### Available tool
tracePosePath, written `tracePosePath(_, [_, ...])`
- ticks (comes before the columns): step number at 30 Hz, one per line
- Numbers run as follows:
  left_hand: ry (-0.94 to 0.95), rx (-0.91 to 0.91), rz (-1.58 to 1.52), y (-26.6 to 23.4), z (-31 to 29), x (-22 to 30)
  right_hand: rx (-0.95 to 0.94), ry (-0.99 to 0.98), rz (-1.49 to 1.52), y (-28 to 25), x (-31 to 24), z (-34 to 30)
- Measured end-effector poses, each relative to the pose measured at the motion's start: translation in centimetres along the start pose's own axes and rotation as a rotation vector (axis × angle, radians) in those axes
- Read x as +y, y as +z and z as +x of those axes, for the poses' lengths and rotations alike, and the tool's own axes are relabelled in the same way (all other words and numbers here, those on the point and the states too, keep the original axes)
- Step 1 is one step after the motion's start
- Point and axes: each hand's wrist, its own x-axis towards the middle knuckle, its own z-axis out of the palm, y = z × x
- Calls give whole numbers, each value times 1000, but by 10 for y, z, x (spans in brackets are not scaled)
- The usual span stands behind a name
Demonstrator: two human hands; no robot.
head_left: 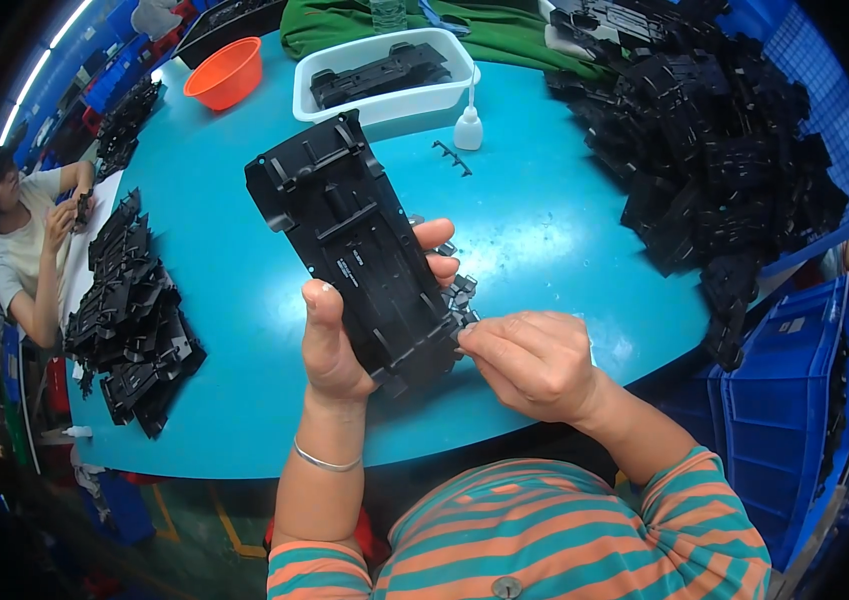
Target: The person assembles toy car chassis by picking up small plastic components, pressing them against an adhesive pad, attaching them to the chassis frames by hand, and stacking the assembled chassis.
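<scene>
My left hand (332,355) is wrapped round a long black plastic chassis (369,245), thumb on its near left edge and fingertips showing past its right edge. The chassis is tilted above the turquoise table, with ribs, raised brackets and small slots on the face toward me. At its lower right corner, the thumb and forefinger of my right hand (539,365) are pinched together. Whatever small thing they may hold is hidden. Just behind that corner lies a small heap of dark plastic clips (460,293), partly covered by the chassis and my fingers.
A white tub (414,103) holds another chassis; a squeeze bottle (468,132) and thin black strip (452,158) lie nearby. Orange bowl (227,76) stands at far left. Chassis piles rise left (129,310) and right (704,140). Blue crate (784,390), lower right. Another person (29,220) sits left.
</scene>
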Motion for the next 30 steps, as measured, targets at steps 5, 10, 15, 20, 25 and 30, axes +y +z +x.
tracePosePath(5, [-22, -29, -34, -3, -2, -1, -20, -7, -13, 1, 0, 0])
tracePosePath(10, [-19, -18, -42, -5, -3, -4, -34, -16, -44, 2, 2, 1])
tracePosePath(15, [-13, -26, -55, 1, 2, -2, -65, 27, -19, -9, 3, 2])
tracePosePath(20, [0, 6, -24, -3, 7, 2, -53, 194, -126, -44, 29, -21])
tracePosePath(25, [-66, 93, -37, -3, 1, 11, -74, 363, -349, -73, 62, -66])
tracePosePath(30, [4, 101, 20, -15, 7, 3, -9, 487, -383, -86, 83, -105])
